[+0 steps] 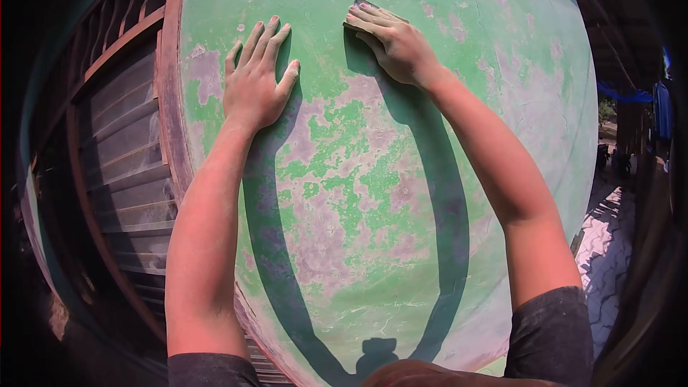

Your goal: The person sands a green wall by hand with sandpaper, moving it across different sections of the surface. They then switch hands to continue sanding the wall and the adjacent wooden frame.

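Note:
Before me stands a wall (416,244) with green paint worn off in patches, showing pale greyish-pink plaster. My left hand (256,75) lies flat on the upper left of the wall, fingers spread, holding nothing. Higher and to the right, my right hand (394,39) presses a dark piece of sandpaper (360,3) against the green paint. Only the sandpaper's edges show around the fingertips; the rest is hidden under the hand. Pale dust coats the fingers of both hands. Both arms reach upward and cast shadows on the wall.
A louvred window (125,150) with a reddish-brown wooden frame (170,64) borders the wall on the left. Past the wall's right edge lies a sunlit paved path (605,244), with blue cloth (661,111) hanging in a shaded area.

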`<state>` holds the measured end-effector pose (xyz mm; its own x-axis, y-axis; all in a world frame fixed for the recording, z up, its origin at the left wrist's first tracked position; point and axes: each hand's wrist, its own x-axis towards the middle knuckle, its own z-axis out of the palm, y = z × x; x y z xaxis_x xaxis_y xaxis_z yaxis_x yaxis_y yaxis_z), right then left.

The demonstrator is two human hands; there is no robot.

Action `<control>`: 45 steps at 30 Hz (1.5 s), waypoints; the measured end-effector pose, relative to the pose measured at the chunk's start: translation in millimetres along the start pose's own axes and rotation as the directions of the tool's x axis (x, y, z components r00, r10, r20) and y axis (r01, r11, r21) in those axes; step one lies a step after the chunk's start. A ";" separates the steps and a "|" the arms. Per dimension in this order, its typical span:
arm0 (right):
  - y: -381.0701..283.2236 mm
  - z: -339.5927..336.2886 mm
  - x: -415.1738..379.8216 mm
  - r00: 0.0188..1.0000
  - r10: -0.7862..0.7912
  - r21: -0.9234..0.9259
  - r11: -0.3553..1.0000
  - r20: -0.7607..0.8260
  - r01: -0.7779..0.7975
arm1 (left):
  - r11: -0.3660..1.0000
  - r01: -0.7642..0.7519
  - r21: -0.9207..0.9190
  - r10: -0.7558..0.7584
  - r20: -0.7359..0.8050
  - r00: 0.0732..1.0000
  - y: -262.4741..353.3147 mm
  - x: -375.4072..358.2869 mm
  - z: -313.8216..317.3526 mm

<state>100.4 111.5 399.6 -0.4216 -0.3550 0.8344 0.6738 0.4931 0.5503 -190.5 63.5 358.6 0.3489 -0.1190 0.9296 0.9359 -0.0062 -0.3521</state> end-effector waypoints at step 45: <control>18.0 33.8 46.7 0.957 0.240 -0.026 0.969 -0.161 -0.247 | 0.994 0.108 -0.023 -0.109 -0.040 0.993 3.1 -7.9 1.2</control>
<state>72.3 130.7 449.5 -0.1439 -0.3495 0.9258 0.7724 0.5451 0.3259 -190.3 65.6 350.4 0.2426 -0.1569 0.9574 0.9669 -0.0419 -0.2519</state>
